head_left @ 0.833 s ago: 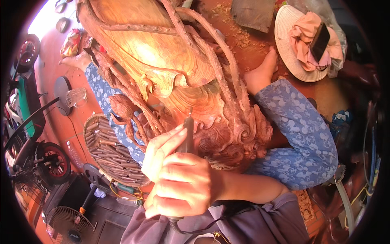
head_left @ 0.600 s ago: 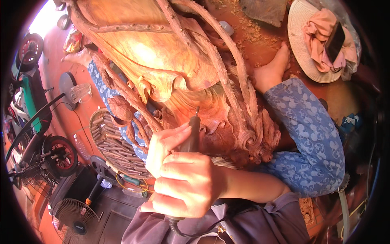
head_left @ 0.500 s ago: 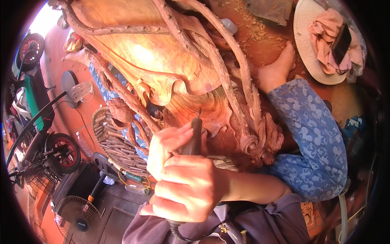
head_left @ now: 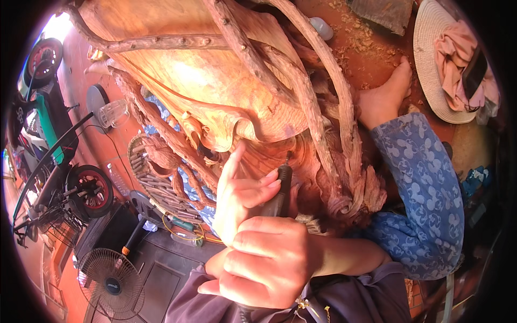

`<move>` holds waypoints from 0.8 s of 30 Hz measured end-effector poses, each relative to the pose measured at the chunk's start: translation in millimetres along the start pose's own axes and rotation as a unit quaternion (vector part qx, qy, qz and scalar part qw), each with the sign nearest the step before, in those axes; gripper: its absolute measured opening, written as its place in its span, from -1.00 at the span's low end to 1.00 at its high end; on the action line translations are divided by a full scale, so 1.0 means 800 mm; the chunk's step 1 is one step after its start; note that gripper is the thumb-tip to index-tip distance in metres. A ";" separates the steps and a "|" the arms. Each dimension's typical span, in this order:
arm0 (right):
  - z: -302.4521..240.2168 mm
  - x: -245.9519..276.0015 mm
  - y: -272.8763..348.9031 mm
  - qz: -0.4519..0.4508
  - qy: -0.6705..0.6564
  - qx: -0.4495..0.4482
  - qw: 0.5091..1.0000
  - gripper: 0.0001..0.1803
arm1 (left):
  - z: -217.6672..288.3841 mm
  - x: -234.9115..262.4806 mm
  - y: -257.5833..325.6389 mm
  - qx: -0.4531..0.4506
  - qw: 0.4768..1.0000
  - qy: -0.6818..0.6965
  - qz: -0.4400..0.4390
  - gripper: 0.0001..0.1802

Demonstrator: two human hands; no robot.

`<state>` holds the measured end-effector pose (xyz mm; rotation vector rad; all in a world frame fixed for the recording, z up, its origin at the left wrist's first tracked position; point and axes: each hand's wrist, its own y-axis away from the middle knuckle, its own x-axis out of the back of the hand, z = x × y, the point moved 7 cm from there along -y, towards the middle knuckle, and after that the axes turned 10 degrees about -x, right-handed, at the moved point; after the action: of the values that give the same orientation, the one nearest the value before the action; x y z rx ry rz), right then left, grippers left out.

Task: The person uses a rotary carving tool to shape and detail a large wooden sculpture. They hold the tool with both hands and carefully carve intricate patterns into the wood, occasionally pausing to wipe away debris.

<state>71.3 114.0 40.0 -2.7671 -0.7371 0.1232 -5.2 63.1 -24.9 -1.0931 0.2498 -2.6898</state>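
Observation:
A dark handheld rotary carving tool [head_left: 277,196] with a thin metal bit points away from me over a large carved wooden piece [head_left: 183,75]. My right hand [head_left: 264,261] is closed round the tool's body, and a cord comes out below the fist. Beyond it, my left hand [head_left: 234,196] rests its fingertips on the front of the tool, with its index finger stretched toward a curled wooden edge [head_left: 245,129]. The bit's tip is near the grooved hollow below that curl; contact cannot be made out. Twisted wooden branches [head_left: 307,97] run over the carving.
Round the carving stretch legs in blue patterned trousers [head_left: 420,177]. Left are a wicker basket of sticks [head_left: 156,180], a glass mug [head_left: 112,114], a fan [head_left: 111,285] and a bike [head_left: 59,145]. At right lies a straw hat [head_left: 431,64] with cloth and a phone.
My left index finger has straightened out toward the curled edge. The tool's bit has moved slightly right over the wood. The whole view has shifted a little.

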 end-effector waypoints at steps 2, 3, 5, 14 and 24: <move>0.001 0.000 0.000 0.001 0.008 -0.004 1.000 -0.80 | -0.004 0.003 0.004 0.020 1.000 0.004 0.012 -0.68; 0.001 0.000 0.001 0.006 0.005 -0.003 1.000 -0.80 | -0.005 0.004 0.005 0.020 1.000 0.008 0.001 -0.65; 0.001 -0.002 0.002 0.003 0.013 -0.003 1.000 -0.80 | -0.004 0.002 0.007 0.018 1.000 0.015 -0.005 -0.62; -0.002 -0.011 0.006 -0.038 0.003 0.008 0.999 -0.64 | -0.009 0.007 0.010 0.017 0.997 0.077 0.006 -0.65; -0.009 -0.027 0.017 -0.024 0.042 0.021 0.999 -0.82 | 0.009 0.005 -0.002 -0.002 0.995 0.098 0.009 -0.65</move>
<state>60.2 90.0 43.6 -2.6945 -0.7687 0.0125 -3.4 63.4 -16.8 -0.8224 0.2966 -2.7820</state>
